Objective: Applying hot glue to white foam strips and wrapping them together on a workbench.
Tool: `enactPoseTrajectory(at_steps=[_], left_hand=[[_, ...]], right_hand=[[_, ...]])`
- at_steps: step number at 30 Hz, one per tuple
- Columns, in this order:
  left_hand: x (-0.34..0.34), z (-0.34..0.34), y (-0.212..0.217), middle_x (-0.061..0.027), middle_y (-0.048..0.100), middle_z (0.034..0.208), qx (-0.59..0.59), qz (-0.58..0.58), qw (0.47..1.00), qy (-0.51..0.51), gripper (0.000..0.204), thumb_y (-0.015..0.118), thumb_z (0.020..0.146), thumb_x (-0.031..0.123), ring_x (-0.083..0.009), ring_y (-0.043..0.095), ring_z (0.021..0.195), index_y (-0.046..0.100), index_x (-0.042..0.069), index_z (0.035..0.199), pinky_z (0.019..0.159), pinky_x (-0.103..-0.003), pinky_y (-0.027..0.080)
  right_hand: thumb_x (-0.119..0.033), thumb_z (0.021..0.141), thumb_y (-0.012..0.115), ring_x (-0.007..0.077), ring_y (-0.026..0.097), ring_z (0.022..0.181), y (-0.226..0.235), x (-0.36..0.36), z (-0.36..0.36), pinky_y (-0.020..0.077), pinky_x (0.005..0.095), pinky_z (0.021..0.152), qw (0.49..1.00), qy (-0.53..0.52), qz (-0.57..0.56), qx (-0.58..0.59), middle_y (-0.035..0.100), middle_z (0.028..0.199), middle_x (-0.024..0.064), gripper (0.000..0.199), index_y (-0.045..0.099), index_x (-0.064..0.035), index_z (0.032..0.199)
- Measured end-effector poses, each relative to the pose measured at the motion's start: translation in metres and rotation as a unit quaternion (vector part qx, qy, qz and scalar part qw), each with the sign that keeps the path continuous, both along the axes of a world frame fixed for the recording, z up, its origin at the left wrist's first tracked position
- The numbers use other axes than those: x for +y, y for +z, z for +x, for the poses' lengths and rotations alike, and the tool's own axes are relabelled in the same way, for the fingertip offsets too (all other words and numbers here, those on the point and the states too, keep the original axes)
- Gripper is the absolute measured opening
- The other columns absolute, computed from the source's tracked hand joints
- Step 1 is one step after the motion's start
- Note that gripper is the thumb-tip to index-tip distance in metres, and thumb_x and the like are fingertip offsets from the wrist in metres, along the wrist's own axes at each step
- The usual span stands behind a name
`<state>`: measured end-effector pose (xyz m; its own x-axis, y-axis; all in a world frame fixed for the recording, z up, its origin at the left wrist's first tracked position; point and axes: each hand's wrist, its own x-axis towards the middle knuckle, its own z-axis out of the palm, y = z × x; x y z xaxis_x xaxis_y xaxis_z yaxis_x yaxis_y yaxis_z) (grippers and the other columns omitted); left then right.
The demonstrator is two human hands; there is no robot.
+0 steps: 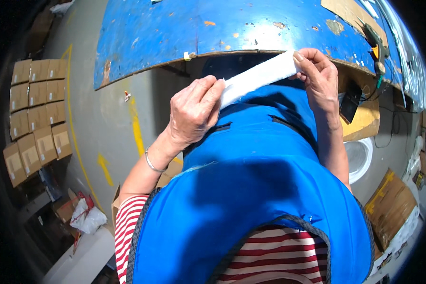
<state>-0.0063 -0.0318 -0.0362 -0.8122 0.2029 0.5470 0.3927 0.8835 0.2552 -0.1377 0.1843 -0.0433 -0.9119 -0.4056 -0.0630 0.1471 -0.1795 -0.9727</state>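
Note:
A white, soft-looking strip [260,77] is stretched between my two hands, above my lap and just short of the table's near edge. My left hand [195,108] is closed round its left end, with the fingers curled over it. At the other end, my right hand [319,75] pinches the strip's upper corner between thumb and fingers; this end sits higher and farther away than the left one. The strip looks flat and slightly fuzzy along its lower edge. What lies under my left fingers is hidden.
The worn blue table [175,33] spans the far side. A glue-gun-like tool [376,45] with a cable lies on its right, near clear plastic strips [414,57]. Stacked cardboard boxes [38,94] stand at the left. A white round tub [359,158] sits on the floor at right.

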Motion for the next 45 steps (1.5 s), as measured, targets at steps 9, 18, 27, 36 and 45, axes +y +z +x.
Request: enactPoseTrajectory(at_steps=[9, 18, 27, 36, 45], left_hand=[[0.003, 0.012, -0.012, -0.0141, 0.059, 0.089, 0.006, -0.124, 0.992, -0.028, 0.028, 0.063, 0.066, -0.001, -0.0196, 0.058, 0.066, 0.059, -0.003, 0.093, 0.054, -0.028, 0.048], [-0.01, 0.008, 0.004, -0.0138, 0.056, 0.091, -0.121, -0.019, 0.988, -0.089, 0.03, 0.061, 0.066, 0.007, -0.0261, 0.053, 0.071, 0.058, -0.001, 0.094, 0.061, -0.034, 0.041], [0.013, -0.018, -0.004, -0.0183, 0.061, 0.093, -0.285, 0.409, 0.865, -0.05, 0.042, 0.061, 0.084, 0.029, -0.0287, 0.061, 0.082, 0.052, -0.001, 0.111, 0.069, -0.034, 0.049], [0.019, -0.014, 0.003, -0.0139, 0.063, 0.078, -0.309, 0.358, 0.88, -0.038, 0.026, 0.052, 0.09, 0.024, -0.0206, 0.061, 0.068, 0.06, 0.001, 0.1, 0.062, -0.031, 0.047], [0.018, -0.015, 0.003, -0.0007, 0.057, 0.079, -0.404, 0.397, 0.823, -0.047, 0.03, 0.052, 0.091, 0.027, -0.0067, 0.049, 0.072, 0.059, 0.001, 0.105, 0.063, -0.022, 0.041]], right_hand=[[-0.016, 0.083, 0.064, 0.0041, 0.052, 0.061, -0.002, 0.001, 0.003, 0.0399, 0.0152, 0.056, 0.999, 0.006, 0.028, 0.022, 0.059, 0.076, 0.0014, 0.019, 0.059, -0.0007, 0.093], [-0.023, 0.083, 0.064, 0.0099, 0.057, 0.071, 0.001, 0.001, 0.006, 0.0476, 0.0215, 0.061, 0.995, 0.016, 0.077, 0.061, 0.061, 0.079, 0.0056, 0.024, 0.06, -0.0004, 0.091], [-0.014, 0.083, 0.063, 0.0042, 0.05, 0.074, 0.013, -0.002, 0.016, 0.0377, 0.0169, 0.067, 0.996, 0.062, 0.01, 0.065, 0.058, 0.084, -0.0005, 0.016, 0.058, -0.0017, 0.093], [-0.009, 0.084, 0.062, 0.0072, 0.052, 0.082, 0.004, 0.0, 0.016, 0.0412, 0.0193, 0.073, 0.995, 0.079, -0.038, 0.044, 0.057, 0.089, 0.0023, 0.017, 0.056, -0.0012, 0.097], [-0.011, 0.083, 0.063, 0.0054, 0.047, 0.072, -0.005, -0.002, 0.01, 0.0378, 0.0178, 0.066, 0.994, 0.09, -0.058, 0.026, 0.056, 0.086, 0.0009, 0.019, 0.056, -0.0009, 0.098]])
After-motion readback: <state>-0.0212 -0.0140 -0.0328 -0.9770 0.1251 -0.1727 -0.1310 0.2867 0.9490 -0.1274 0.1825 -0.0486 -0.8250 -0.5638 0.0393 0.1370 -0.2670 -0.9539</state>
